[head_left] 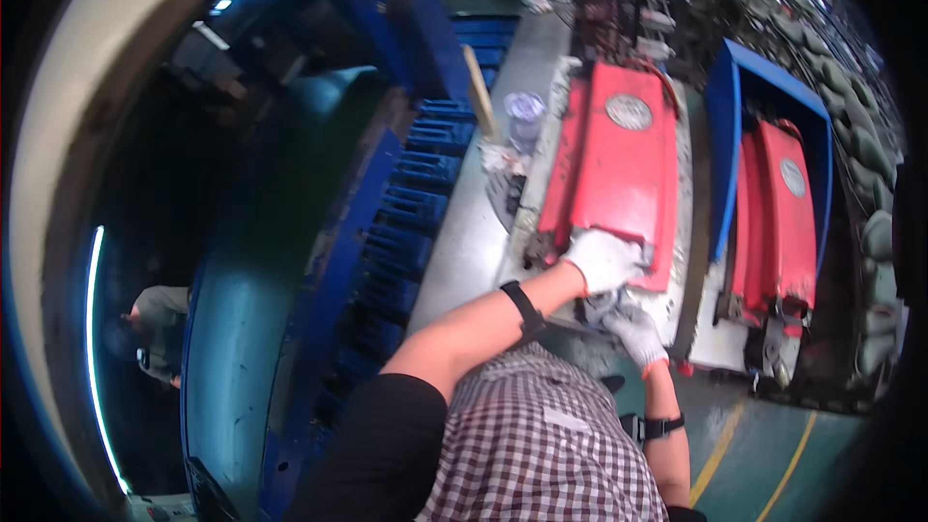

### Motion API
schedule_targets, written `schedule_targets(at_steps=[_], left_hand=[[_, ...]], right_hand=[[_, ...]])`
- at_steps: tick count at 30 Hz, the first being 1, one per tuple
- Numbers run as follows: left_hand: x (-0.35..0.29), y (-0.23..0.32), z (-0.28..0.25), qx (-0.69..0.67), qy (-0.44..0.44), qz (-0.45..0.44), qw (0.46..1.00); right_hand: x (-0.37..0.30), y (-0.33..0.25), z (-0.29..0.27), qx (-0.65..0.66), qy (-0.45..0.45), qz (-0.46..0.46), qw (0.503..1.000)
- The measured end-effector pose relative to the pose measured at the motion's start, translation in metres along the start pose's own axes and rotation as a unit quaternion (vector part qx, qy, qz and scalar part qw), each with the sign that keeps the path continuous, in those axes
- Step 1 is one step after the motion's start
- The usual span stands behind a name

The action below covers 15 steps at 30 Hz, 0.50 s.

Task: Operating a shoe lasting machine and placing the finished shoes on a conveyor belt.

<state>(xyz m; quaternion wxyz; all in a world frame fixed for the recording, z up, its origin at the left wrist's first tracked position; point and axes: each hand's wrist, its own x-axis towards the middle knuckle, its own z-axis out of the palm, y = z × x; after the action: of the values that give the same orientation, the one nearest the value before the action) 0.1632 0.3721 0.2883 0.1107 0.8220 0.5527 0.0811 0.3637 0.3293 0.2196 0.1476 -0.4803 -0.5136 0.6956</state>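
Blue open-fronted metal bin [735, 87]: one red moulded cover [778, 222] inside. Gloved left hand [604, 259] pressed flat, fingers spread, on near end of second red moulded cover [619, 155] on bench; gloved right hand [633, 329] just below, grip cannot be told. Clear plastic cup [525, 116] stands beside.

- A moulded cover [619, 169] is laid on the bench [464, 242].
- A second cover [778, 217] is placed to its right, inside a frame [723, 135].
- A cup [525, 116] is set left of the first cover.

White knit gloves on both hands [604, 259], black wrist straps, black sleeve, checked apron.

Round silver labels [628, 111] on red housings [619, 174]
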Motion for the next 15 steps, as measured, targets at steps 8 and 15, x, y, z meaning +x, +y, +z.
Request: schedule_targets(at_steps=[8, 15], left_hand=[[0.001, -0.011, -0.004, -0.014, -0.001, -0.012, 1.000], [0.012, -0.007, -0.016, -0.035, -0.044, -0.050, 0.997]], right_hand=[[-0.011, 0.012, 0.087, 0.433, -0.051, 0.163, 0.885], [0.019, 0.018, 0.130, 0.504, -0.074, 0.117, 0.852]])
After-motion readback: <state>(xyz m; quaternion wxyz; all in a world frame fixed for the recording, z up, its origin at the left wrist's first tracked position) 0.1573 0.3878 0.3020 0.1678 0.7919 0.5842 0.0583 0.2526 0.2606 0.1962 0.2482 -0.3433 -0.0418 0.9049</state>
